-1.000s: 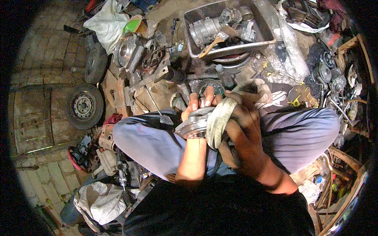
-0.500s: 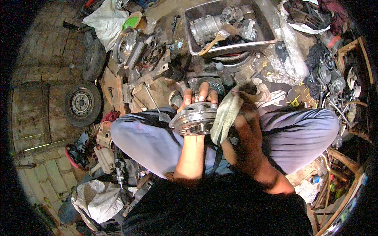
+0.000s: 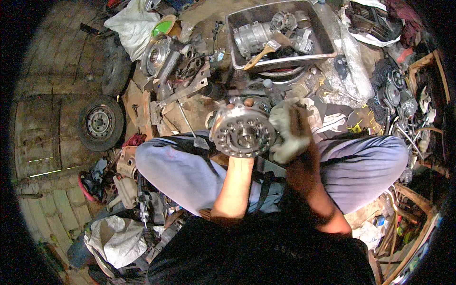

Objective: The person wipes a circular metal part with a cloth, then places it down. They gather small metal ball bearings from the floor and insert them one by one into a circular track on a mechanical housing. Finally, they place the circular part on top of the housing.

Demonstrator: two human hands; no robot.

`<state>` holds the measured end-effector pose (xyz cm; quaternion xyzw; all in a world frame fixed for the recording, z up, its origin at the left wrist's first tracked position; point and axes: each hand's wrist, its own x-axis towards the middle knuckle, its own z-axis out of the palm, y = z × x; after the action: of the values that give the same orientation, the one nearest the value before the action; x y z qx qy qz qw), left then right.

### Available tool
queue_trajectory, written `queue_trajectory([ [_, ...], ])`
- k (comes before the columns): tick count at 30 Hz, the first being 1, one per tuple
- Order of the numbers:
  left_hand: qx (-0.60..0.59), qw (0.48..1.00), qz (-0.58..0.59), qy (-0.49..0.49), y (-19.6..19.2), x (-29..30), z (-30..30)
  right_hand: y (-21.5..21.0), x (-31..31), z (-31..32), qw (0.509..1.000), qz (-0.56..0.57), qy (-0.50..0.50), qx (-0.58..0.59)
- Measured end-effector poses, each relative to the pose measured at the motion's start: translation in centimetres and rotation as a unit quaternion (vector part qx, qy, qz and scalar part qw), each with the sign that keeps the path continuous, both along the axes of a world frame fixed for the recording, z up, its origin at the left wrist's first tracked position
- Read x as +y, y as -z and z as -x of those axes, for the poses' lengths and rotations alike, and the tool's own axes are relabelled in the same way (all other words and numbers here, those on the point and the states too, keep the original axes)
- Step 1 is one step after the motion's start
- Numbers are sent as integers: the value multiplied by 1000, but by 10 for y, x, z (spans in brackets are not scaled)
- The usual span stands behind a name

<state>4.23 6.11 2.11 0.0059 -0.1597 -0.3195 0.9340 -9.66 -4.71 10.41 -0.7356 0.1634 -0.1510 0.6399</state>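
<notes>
Forearms come up from the lower edge over the person's grey-trousered knees [image 3: 180, 171], meeting above the lap. The left hand [image 3: 236, 110] is mostly hidden behind the round metal disc [image 3: 243, 133] it holds up, face toward the camera; only fingertips show over the top rim, so the grasp looks to be from behind and around the edge. The right hand [image 3: 297, 137] is blurred and closed on a dirty pale rag [image 3: 285, 127], which is pressed against the disc's right rim.

The disc is a bright machined part with a ring of small holes around a raised central hub. It looks solid and stiff, and probably heavy for its size. Bare metal in a workshop like this is likely oily, so the flat face would probably slip under the fingers. The rim and the back, where the left hand already cups it, seem the surest places to hold, with the central bore as a second purchase. It would hardly break if dropped, but the machined face could get nicked, and it hangs over the knees. The rag is soft and limp and takes any grip.

Just beyond the hands lie greasy metal housings [image 3: 161, 57] on scraps of cardboard. Farther off stands a grey metal tray [image 3: 278, 59] of parts with a wooden-handled paintbrush [image 3: 266, 50] leaning in it. A small wheel with a tyre [image 3: 99, 122] lies well to the left on the plank floor.
</notes>
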Motion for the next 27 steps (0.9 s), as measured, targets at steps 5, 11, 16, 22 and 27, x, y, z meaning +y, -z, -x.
queue_trajectory([
  [5,29,999,-11,14,0,1,-2,39,-21,9,995,-47,48,73],
  [11,56,998,-14,18,-2,6,-2,6,-26,5,962,265,-26,62],
  [16,106,993,-28,32,-1,12,-2,6,-34,-19,956,195,3,-217],
  [22,187,979,-62,44,-1,22,6,-4,-47,-36,924,220,-37,-312],
  [27,285,956,-64,5,22,25,-2,-4,-25,-17,882,-435,-55,-174],
])
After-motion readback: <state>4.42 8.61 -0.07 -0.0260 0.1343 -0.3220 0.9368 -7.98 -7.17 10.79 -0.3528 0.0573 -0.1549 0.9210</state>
